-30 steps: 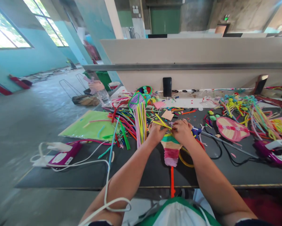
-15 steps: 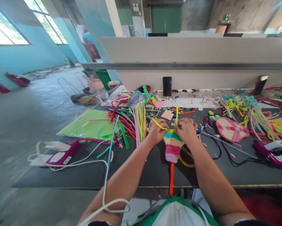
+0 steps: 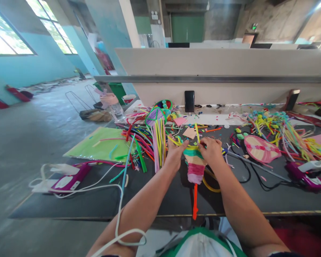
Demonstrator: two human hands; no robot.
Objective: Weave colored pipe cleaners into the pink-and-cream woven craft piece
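A small craft piece (image 3: 194,164) striped in yellow, teal, cream, dark pink and lilac hangs between my hands, with an orange stem (image 3: 195,201) pointing down over the table edge. My left hand (image 3: 174,153) is at its upper left, thumb and index finger apart, with a yellow pipe cleaner (image 3: 178,142) bent across them; its other fingertips are hidden. My right hand (image 3: 211,150) pinches at the upper right corner, where a yellow strip (image 3: 197,131) stands up from the fingers. Behind the right wrist lies a yellow-brown ring (image 3: 211,186), partly covered.
Bundled pipe cleaners (image 3: 160,142) and a green plastic packet (image 3: 96,144) lie left. A pink oval piece (image 3: 262,147) and a colourful heap (image 3: 275,119) are right. A phone (image 3: 189,101) leans on the divider. Purple power strips (image 3: 70,178) with a white cable (image 3: 120,203) flank the work.
My left thumb has spread away from the fingers, and the left yellow pipe cleaner has become more curved. The upright strip leans slightly further left. The right hand stays at its corner.
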